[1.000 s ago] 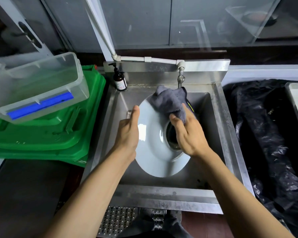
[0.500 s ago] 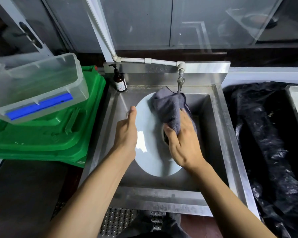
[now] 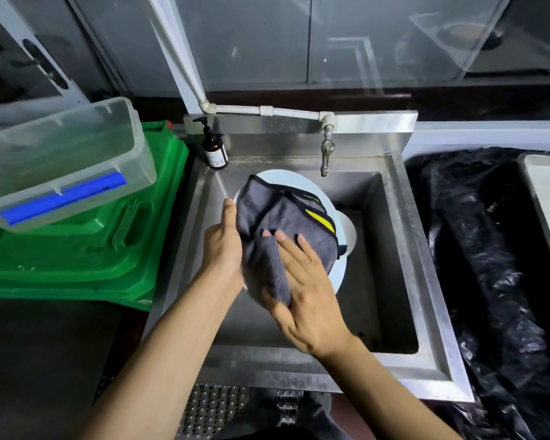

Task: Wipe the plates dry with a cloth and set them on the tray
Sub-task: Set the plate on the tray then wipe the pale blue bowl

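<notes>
Stainless steel sink [image 3: 394, 249] under a tap [image 3: 326, 154], soap bottle [image 3: 215, 147] at the back corner, green crates [image 3: 86, 249] to the left, white plate [image 3: 340, 246] held over the basin, left hand [image 3: 223, 246] gripping its left rim, right hand [image 3: 305, 290] with straight fingers pressing the grey cloth [image 3: 286, 217] flat onto it

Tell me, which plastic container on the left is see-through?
The clear tub with the blue strip, sitting tilted on top. The green crates stacked under it are solid green.

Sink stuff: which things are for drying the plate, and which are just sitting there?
For the job:
white plate
grey cloth
left hand
right hand

Just sitting there:
soap pump bottle
tap
clear plastic box
green crates
black plastic sheet
</notes>
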Available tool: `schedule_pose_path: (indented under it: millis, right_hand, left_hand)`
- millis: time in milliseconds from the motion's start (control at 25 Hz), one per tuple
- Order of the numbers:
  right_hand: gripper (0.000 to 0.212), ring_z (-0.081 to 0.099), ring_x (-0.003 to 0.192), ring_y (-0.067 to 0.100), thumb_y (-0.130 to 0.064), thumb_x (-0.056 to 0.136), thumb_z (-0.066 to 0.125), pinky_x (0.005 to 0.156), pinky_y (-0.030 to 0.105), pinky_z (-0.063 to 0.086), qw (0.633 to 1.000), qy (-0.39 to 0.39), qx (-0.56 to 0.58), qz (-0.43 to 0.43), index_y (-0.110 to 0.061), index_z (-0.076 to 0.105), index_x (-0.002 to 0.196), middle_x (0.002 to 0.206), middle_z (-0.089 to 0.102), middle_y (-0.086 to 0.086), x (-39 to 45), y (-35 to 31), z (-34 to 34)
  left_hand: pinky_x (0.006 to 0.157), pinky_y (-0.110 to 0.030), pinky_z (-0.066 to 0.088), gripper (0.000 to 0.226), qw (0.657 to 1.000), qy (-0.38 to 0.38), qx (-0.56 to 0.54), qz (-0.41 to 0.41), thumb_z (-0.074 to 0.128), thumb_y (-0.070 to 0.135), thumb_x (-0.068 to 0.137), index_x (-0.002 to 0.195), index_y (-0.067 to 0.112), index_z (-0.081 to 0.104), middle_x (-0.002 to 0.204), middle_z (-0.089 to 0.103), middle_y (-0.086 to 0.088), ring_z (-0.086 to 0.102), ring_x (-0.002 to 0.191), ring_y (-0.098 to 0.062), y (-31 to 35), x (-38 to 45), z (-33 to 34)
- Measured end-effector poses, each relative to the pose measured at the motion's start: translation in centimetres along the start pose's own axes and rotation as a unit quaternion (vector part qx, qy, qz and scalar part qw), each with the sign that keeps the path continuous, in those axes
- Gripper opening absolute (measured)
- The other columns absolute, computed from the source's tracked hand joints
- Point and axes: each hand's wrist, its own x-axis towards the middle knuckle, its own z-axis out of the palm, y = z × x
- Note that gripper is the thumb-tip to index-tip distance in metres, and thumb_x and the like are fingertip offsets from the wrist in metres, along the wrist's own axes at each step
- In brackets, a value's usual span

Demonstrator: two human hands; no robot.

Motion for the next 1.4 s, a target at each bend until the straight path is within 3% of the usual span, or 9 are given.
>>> schedule_pose_path:
  millis: [240,400,520,640,800,920,1000,1240,1400]
  right_hand:
    - [0.06,0.028,0.154,0.027,-0.038,0.105,0.039,0.126,0.046,0.019,0.995,0.023,0.025,0.095,-0.011,0.025,0.157,0.164,0.032,0.009,-7.3,0.5,1.6]
    - [0.062,0.06,0.107,0.009,-0.068,0.099,0.034,0.094,0.048,0.046,0.887,0.142,0.185,0.399,-0.014,0.058,0.116,0.112,0.066,-0.002,-5.7,1.7,0.5]
    - [0.07,0.061,0.117,0.017,-0.066,0.094,0.035,0.104,0.053,0.046,0.834,0.176,0.24,0.465,-0.009,0.063,0.123,0.12,0.069,0.003,-1.7,3.7,-1.1]
    - [0.056,0.063,0.117,0.021,-0.057,0.097,0.036,0.104,0.052,0.046,0.852,0.162,0.243,0.434,-0.014,0.067,0.116,0.117,0.071,0.004,1.2,5.0,-2.8]
    - [0.033,0.057,0.092,0.009,-0.05,0.099,0.037,0.09,0.038,0.046,0.9,0.094,0.209,0.371,-0.028,0.062,0.098,0.088,0.063,-0.019,3.6,4.8,-4.1]
    - [0.038,0.055,0.108,0.013,-0.04,0.1,0.038,0.098,0.022,0.039,0.96,0.037,0.116,0.253,-0.017,0.059,0.122,0.111,0.065,-0.009,5.3,3.6,-4.3]
    - [0.049,0.051,0.127,0.021,-0.035,0.101,0.038,0.113,0.032,0.035,0.976,0.027,0.082,0.198,-0.006,0.056,0.136,0.133,0.061,0.006,5.1,2.7,-4.0]
    - [0.059,0.016,0.153,0.0,-0.036,0.103,0.038,0.127,0.031,0.012,0.979,0.029,0.085,0.184,-0.006,0.036,0.155,0.16,0.034,0.003,-0.1,0.2,-1.4]
    - [0.066,0.026,0.154,0.02,-0.045,0.108,0.03,0.126,0.039,0.019,0.991,0.017,0.055,0.123,0.003,0.039,0.153,0.161,0.038,0.014,-3.0,0.2,-0.5]
  left_hand:
    - [0.061,-0.025,0.051,0.047,0.998,-0.002,-0.069,-0.011,0.051,0.066,0.093,0.114,0.026,0.065,0.1,0.07,0.002,0.068,0.084,-0.019,0.4,0.9,-0.6]
    - [0.05,-0.024,0.054,0.045,0.995,-0.046,-0.083,-0.009,0.05,0.066,0.093,0.112,0.029,0.069,0.106,0.075,0.003,0.073,0.081,-0.016,0.8,0.7,-1.0]
    - [0.066,-0.032,0.056,0.041,0.998,-0.044,-0.038,-0.001,0.05,0.068,0.092,0.089,0.033,0.071,0.104,0.075,0.003,0.071,0.09,-0.021,0.4,0.0,-0.7]
    - [0.081,-0.044,0.06,0.045,0.998,-0.054,-0.012,0.002,0.052,0.071,0.088,0.072,0.035,0.073,0.093,0.076,0.004,0.072,0.091,-0.023,0.1,-0.3,-0.9]
    - [0.074,-0.034,0.058,0.044,0.997,-0.07,-0.016,0.018,0.053,0.07,0.088,0.062,0.041,0.072,0.071,0.072,0.017,0.071,0.08,-0.011,0.4,-0.6,-1.2]
    - [0.049,-0.011,0.047,0.047,0.997,-0.065,-0.008,0.045,0.055,0.063,0.093,0.064,0.027,0.062,0.052,0.059,0.026,0.056,0.049,0.014,0.0,-1.0,-0.8]
    - [0.04,-0.006,0.035,0.042,0.998,-0.043,-0.004,0.055,0.055,0.06,0.094,0.066,0.03,0.048,0.048,0.049,0.022,0.046,0.039,0.013,-0.2,-1.1,-0.7]
    - [0.055,-0.025,0.027,0.044,1.0,0.017,0.016,0.017,0.05,0.067,0.092,0.07,0.029,0.045,0.067,0.037,0.013,0.035,0.058,-0.003,-0.7,-0.6,-0.7]
    - [0.084,-0.028,0.037,0.063,0.999,0.037,0.003,0.007,0.049,0.065,0.094,0.135,0.019,0.058,0.135,0.059,-0.004,0.055,0.11,-0.022,-0.2,-0.8,-0.9]
